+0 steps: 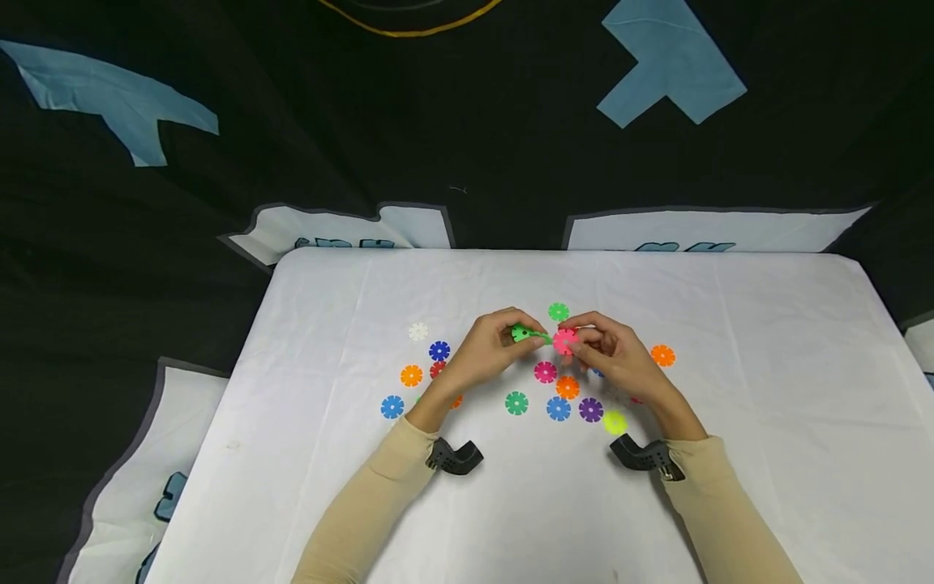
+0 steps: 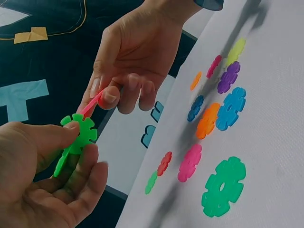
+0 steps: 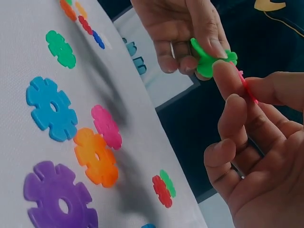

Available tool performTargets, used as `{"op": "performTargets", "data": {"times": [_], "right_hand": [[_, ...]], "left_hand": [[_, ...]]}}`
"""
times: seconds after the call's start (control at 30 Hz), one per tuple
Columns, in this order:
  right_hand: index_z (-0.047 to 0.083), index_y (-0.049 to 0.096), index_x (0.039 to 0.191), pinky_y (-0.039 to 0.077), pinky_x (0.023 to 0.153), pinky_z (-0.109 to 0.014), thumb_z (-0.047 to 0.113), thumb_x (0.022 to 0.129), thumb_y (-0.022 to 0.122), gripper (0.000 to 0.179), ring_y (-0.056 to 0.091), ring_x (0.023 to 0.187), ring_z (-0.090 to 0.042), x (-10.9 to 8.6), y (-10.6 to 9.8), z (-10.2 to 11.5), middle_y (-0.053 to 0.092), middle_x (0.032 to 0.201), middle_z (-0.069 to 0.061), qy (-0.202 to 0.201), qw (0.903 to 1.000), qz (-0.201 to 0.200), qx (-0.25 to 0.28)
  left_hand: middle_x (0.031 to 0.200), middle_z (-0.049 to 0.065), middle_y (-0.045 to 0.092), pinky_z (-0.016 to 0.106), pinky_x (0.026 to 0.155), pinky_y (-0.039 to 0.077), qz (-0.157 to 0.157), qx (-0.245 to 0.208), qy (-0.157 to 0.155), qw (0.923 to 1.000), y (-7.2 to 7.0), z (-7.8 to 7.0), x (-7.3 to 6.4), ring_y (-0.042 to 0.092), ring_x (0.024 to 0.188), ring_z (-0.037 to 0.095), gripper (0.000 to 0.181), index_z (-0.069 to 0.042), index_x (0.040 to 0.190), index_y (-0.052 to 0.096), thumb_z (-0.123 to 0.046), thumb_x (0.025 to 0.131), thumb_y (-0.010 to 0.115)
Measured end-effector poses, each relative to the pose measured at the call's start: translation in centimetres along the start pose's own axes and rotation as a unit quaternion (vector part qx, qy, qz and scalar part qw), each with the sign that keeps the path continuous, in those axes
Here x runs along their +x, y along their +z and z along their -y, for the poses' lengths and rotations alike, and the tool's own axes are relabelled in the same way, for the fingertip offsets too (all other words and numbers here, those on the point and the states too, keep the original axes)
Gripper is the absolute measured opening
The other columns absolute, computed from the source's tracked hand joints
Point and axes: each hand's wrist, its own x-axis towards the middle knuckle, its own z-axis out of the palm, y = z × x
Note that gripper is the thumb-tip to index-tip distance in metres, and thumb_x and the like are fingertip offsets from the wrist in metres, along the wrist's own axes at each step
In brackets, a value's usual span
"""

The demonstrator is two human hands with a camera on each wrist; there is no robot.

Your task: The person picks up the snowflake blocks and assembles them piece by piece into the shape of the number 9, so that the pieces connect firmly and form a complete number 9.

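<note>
Above the table, my left hand pinches a pair of green notched plastic discs between thumb and fingers; the two are joined at an angle. My right hand pinches a pink notched disc by its edge. The left wrist view shows the pink disc nearly edge-on, its rim at a slot of the green disc facing it. Whether it sits inside the slot I cannot tell. Fingertips hide part of both pieces.
Loose notched discs lie flat on the white table: a purple disc, a yellow disc, an orange disc, a white disc and several others. A black patterned cloth hangs behind the far edge.
</note>
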Motion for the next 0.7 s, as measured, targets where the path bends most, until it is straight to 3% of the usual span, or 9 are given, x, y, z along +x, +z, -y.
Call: {"op": "performTargets", "data": {"times": [0.13, 0.33, 0.43, 0.6, 0.7], "right_hand": [[-0.007, 0.051, 0.125, 0.05, 0.067, -0.023, -0.001, 0.098, 0.053, 0.028, 0.053, 0.069, -0.029, -0.1, 0.0, 0.2, 0.071, 0.084, 0.004, -0.005, 1.0, -0.003, -0.001], [-0.007, 0.053, 0.124, 0.05, 0.064, -0.028, -0.002, 0.097, 0.054, 0.027, 0.054, 0.067, -0.03, 0.1, 0.0, 0.4, 0.067, 0.083, -0.019, -0.01, 0.9997, -0.012, -0.018], [-0.007, 0.053, 0.123, 0.049, 0.064, -0.027, -0.002, 0.097, 0.055, 0.027, 0.055, 0.067, -0.027, 0.1, 0.2, 0.6, 0.066, 0.082, -0.022, -0.002, 0.9993, -0.023, -0.029], [-0.007, 0.055, 0.12, 0.049, 0.066, -0.021, 0.0, 0.095, 0.059, 0.026, 0.058, 0.07, -0.027, 0.0, 0.7, 1.2, 0.069, 0.08, -0.013, 0.02, 0.9982, -0.04, -0.04], [-0.007, 0.057, 0.116, 0.05, 0.065, -0.02, 0.001, 0.094, 0.061, 0.024, 0.059, 0.069, -0.027, 0.0, 1.1, 1.6, 0.07, 0.079, -0.006, 0.027, 0.9973, -0.055, -0.041]], "left_hand": [[0.098, 0.0, 0.07, 0.023, 0.069, 0.05, -0.01, 0.016, 0.017, 0.9997, 0.1, 0.0, 0.0, 0.057, 0.078, 0.012, 0.01, -0.011, 0.098, 0.073, -0.016, 0.09, 0.072], [0.095, 0.0, 0.07, 0.023, 0.074, 0.051, -0.026, 0.031, 0.036, 0.9985, 0.1, -0.1, 0.1, 0.058, 0.082, 0.009, 0.008, -0.011, 0.097, 0.074, -0.014, 0.09, 0.072], [0.094, -0.001, 0.07, 0.023, 0.075, 0.051, -0.03, 0.042, 0.045, 0.9977, 0.1, -0.4, 0.1, 0.058, 0.083, 0.009, 0.007, -0.011, 0.095, 0.074, -0.013, 0.089, 0.072], [0.091, 0.001, 0.068, 0.026, 0.077, 0.051, -0.023, 0.062, 0.075, 0.995, 0.2, -0.7, -0.1, 0.058, 0.082, 0.01, 0.005, -0.009, 0.092, 0.071, -0.012, 0.089, 0.072], [0.09, 0.001, 0.068, 0.029, 0.077, 0.052, -0.024, 0.055, 0.075, 0.9954, 0.3, -0.7, -0.2, 0.058, 0.082, 0.01, 0.005, -0.008, 0.091, 0.072, -0.012, 0.089, 0.072]]}}
